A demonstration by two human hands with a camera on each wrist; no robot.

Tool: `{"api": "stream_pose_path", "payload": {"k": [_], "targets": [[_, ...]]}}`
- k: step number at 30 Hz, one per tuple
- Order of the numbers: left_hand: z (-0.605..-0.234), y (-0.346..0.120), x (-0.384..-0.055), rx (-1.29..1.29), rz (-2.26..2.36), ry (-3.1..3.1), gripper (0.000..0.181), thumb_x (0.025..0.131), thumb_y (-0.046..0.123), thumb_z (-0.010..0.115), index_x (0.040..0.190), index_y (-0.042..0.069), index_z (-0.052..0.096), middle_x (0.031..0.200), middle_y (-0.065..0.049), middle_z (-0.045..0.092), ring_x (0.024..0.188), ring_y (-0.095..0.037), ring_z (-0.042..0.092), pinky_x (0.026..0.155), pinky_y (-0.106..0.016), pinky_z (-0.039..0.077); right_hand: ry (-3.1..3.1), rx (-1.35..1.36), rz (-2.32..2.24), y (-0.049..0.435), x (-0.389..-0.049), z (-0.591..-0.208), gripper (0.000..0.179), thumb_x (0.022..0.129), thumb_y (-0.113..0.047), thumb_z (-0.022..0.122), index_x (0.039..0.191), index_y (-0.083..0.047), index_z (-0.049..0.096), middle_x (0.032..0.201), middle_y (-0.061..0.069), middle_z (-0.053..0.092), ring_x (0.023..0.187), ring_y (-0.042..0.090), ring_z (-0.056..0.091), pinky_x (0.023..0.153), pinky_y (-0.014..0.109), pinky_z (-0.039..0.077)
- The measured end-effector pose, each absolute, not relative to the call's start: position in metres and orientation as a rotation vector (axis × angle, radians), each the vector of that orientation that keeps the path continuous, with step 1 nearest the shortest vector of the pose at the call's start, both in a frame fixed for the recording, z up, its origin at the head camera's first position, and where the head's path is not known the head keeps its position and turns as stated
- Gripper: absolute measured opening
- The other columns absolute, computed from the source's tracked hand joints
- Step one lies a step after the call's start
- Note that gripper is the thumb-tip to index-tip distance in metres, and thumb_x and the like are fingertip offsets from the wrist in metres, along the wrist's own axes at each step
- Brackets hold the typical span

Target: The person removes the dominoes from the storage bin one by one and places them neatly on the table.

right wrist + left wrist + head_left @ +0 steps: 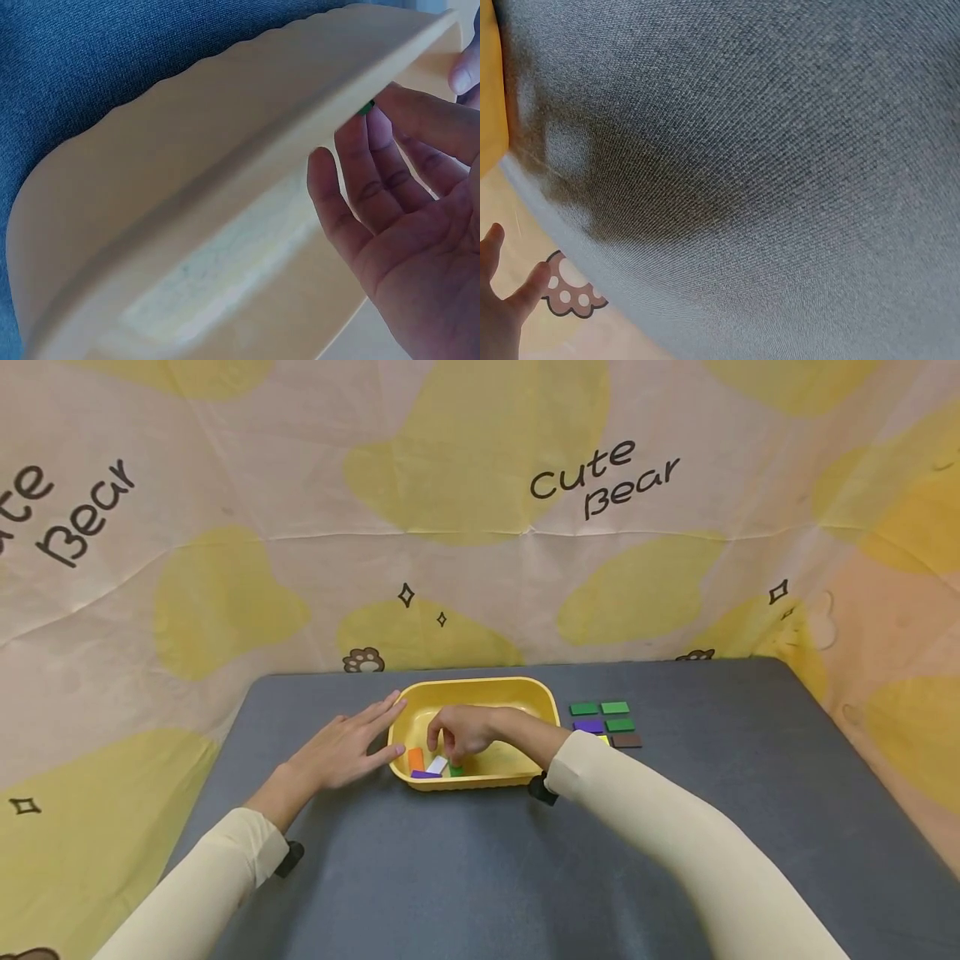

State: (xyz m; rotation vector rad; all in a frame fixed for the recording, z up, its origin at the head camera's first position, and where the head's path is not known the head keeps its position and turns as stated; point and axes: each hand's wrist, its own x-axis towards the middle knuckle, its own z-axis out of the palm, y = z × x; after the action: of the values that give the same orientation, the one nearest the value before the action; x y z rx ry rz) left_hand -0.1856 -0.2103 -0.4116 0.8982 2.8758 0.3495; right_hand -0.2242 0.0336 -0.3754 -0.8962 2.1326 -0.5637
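Green block [456,771], in yellow tub [480,782], centre of frame

Left hand [341,753]: left of centre; fingers straight, at the tub's left rim.
Orange block [416,760], purple block [426,774], white block [438,764]: tub's lower left.
Right hand [467,729]: inside tub, fingertips apparently pinching the green block. Step, as judged: picking up; next move calls for a firm pinch and lift clear of the rim.
Further blocks [620,725]: right of tub, in rows.
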Motion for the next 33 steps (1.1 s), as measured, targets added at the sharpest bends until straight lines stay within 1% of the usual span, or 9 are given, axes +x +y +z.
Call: {"api": "stream_pose_path", "payload": {"k": [4,7,15,20,28,33], "targets": [[-0.412,-0.209,-0.185,0.900,0.350,2.876,0.076,0.099,0.057,0.047,0.160,0.016,0.024,0.165,-0.005,0.019,0.142,-0.031,0.039,0.103,-0.061,0.036,2.152,-0.907,-0.528,0.038,-0.222,-0.373,0.033,0.087,0.004,0.072,0.119,-0.002,0.065,0.087,0.006,0.064,0.076,0.013,0.054,0.071,0.022,0.045],[-0.413,-0.209,-0.185,0.899,0.358,2.873,0.077,0.099,0.058,0.046,0.160,0.016,0.024,0.165,-0.005,0.019,0.142,-0.031,0.038,0.103,-0.062,0.035,2.151,-0.913,-0.518,0.042,-0.221,-0.371,0.034,0.086,0.005,0.072,0.119,-0.001,0.065,0.088,0.007,0.066,0.076,0.012,0.056,0.071,0.022,0.046],[-0.415,-0.211,-0.185,0.895,0.354,2.875,0.076,0.100,0.060,0.043,0.160,0.016,0.023,0.165,-0.005,0.018,0.143,-0.031,0.038,0.102,-0.063,0.035,2.132,-0.947,-0.547,0.062,-0.225,-0.360,0.035,0.086,0.009,0.065,0.120,0.003,0.062,0.090,0.009,0.065,0.078,0.012,0.055,0.068,0.020,0.044],[-0.415,-0.210,-0.186,0.901,0.358,2.877,0.076,0.100,0.058,0.044,0.160,0.017,0.023,0.166,-0.005,0.018,0.143,-0.031,0.036,0.103,-0.063,0.035,2.135,-0.955,-0.581,0.080,-0.230,-0.353,0.035,0.086,0.009,0.062,0.122,0.005,0.061,0.088,0.009,0.064,0.079,0.012,0.054,0.067,0.020,0.043],[-0.413,-0.210,-0.185,0.909,0.356,2.881,0.076,0.100,0.058,0.044,0.160,0.016,0.023,0.165,-0.006,0.019,0.142,-0.031,0.038,0.103,-0.064,0.034,2.204,-0.885,-0.607,0.116,-0.237,-0.345,0.035,0.089,0.004,0.064,0.124,0.003,0.060,0.091,0.007,0.065,0.087,0.017,0.057,0.073,0.025,0.047],[-0.413,-0.210,-0.185,0.908,0.356,2.880,0.076,0.100,0.058,0.044,0.160,0.016,0.023,0.165,-0.007,0.020,0.143,-0.031,0.038,0.103,-0.064,0.034,2.255,-0.850,-0.677,0.143,-0.238,-0.337,0.032,0.089,0.004,0.065,0.121,0.001,0.061,0.094,0.009,0.065,0.089,0.020,0.059,0.077,0.029,0.050]]}}
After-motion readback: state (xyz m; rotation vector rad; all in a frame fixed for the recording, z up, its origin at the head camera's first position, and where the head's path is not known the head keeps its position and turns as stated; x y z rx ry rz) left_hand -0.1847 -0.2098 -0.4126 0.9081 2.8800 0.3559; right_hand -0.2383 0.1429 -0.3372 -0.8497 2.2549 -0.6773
